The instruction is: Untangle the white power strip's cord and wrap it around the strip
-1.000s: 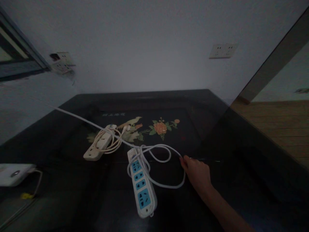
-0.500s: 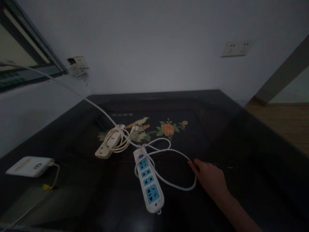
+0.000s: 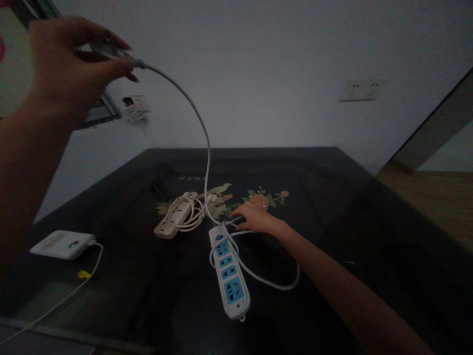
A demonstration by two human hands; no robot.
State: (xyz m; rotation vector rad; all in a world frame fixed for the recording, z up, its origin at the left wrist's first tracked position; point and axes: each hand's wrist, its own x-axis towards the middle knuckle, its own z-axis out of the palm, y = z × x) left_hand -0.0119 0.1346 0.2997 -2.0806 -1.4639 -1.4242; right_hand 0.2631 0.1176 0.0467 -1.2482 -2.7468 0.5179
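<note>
The black table (image 3: 166, 296), glossy and with a painted peony (image 3: 260, 201) on its top, carries the white power strip (image 3: 236, 291) with blue socket faces, which lies a little slanted near the middle; the left hand (image 3: 70, 61) is raised high at the upper left, its forearm rising from the left edge, and its thumb and fingers grasp the plug (image 3: 111, 52), whose outline is blurred; from this plug the smooth white cord (image 3: 197, 111) bends in an arc down to the power strip, then loops loosely around its upper end; the right hand (image 3: 254, 217) reaches from the lower right with palm down and fingers half curled at these loops, but whether they pinch the cord, I cannot tell; just left of the loops lies the older power strip (image 3: 168, 228), with the round cream cable (image 3: 190, 224) coiled upon it; farther left rests a flat white device (image 3: 55, 245) with rounded corners, and the yellow tag (image 3: 83, 274) is on its thin lead (image 3: 62, 298).
</note>
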